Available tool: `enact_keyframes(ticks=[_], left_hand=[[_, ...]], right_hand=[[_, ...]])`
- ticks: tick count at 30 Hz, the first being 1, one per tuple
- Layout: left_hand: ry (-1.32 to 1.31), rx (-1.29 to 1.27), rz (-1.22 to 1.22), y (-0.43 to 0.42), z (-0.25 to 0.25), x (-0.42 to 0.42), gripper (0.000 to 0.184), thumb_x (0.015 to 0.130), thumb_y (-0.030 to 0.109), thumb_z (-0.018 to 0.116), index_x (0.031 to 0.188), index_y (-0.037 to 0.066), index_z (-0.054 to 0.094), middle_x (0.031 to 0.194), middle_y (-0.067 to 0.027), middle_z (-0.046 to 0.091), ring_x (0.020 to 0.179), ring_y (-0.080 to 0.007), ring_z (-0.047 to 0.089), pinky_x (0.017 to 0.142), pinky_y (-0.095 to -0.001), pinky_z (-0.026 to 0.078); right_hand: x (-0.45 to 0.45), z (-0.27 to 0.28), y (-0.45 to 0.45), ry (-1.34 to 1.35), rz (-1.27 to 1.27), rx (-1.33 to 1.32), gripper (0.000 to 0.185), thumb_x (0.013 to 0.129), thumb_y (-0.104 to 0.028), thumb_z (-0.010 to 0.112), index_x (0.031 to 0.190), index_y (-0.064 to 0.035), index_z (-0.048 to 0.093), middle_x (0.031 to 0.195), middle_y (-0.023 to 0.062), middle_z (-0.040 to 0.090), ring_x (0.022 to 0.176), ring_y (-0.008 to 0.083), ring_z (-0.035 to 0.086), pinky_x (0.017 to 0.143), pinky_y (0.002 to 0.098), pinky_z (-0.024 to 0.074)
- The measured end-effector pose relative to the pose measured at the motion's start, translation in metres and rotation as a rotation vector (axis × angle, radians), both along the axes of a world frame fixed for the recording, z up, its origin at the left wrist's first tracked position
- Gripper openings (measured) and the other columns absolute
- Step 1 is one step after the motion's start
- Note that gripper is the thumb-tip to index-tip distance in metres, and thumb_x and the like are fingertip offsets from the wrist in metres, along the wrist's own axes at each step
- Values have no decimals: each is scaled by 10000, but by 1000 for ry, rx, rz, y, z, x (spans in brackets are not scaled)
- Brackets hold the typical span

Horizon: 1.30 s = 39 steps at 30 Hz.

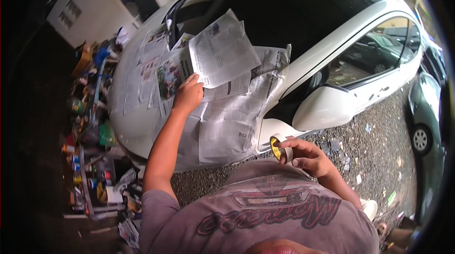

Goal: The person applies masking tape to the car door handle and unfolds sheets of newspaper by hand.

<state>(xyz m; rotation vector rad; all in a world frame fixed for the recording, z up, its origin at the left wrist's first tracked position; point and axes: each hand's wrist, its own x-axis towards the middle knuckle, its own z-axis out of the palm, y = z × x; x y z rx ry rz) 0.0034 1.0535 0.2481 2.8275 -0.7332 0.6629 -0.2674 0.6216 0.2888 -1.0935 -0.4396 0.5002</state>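
My left hand (189, 94) reaches over the car's front and grips the lower edge of a loose newspaper sheet (222, 50), which lies tilted over other printed pages near the base of the windshield. More newspaper (225, 128) covers the fender and part of the hood, with its side edge along the white body by the windshield pillar. In front of my chest, my right hand (310, 157) has its fingers around a roll of masking tape (276, 149) with a yellow inner core. The white car (142, 126) stands directly before me.
The side mirror (327, 107) juts out just beyond my right hand. A cluttered rack (90, 173) of cans, bags and scraps runs along the left. Gravel (365, 154) with bits of litter lies on the right, where another car (426, 126) is parked.
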Motion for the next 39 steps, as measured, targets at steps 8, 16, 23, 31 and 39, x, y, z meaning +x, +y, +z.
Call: enact_keyframes(ticks=[8, 16, 23, 31, 39], left_hand=[[-335, -618, 45, 57, 150, 41, 198, 1042, 197, 692, 1046, 16, 772, 872, -161, 781, 790, -256, 760, 767, -374, 574], [131, -1164, -118, 68, 230, -35, 215, 1047, 167, 742, 1087, -43, 764, 974, 11, 735, 861, -72, 606, 824, -238, 491], [149, -1207, -197, 29, 222, -115, 178, 1028, 134, 765, 1085, -34, 754, 952, 5, 724, 856, -61, 601, 818, -230, 481], [155, -1306, -302, 51, 250, -165, 159, 1091, 131, 659, 1168, -5, 690, 1101, -47, 737, 999, -116, 653, 951, -294, 515], [190, -1416, -209, 79, 248, -163, 247, 1113, 154, 626, 1311, 5, 639, 1232, -71, 713, 1122, -164, 650, 1019, -342, 514]], right_hand=[[-3, 3, 43, 113, -211, 56, 525, 975, -23, 692, 1491, 2, 597, 1285, 60, 643, 1143, 179, 655, 1063, 351, 498], [51, 41, 59, -101, -307, -146, 455, 1029, -270, 740, 1402, -27, 644, 1157, 71, 709, 1083, 178, 649, 1044, 362, 479], [128, 81, 82, -207, -301, -307, 481, 1051, -301, 696, 1436, -16, 651, 1291, 91, 655, 1158, 201, 644, 1047, 368, 504], [200, 66, 115, -85, -274, -202, 860, 1000, -450, 751, 1631, 33, 421, 1502, 262, 566, 1347, 316, 566, 1137, 416, 433], [258, 90, 122, -48, -317, 83, 595, 1011, -355, 765, 1448, 11, 594, 1405, 186, 642, 1275, 282, 617, 1062, 437, 491]])
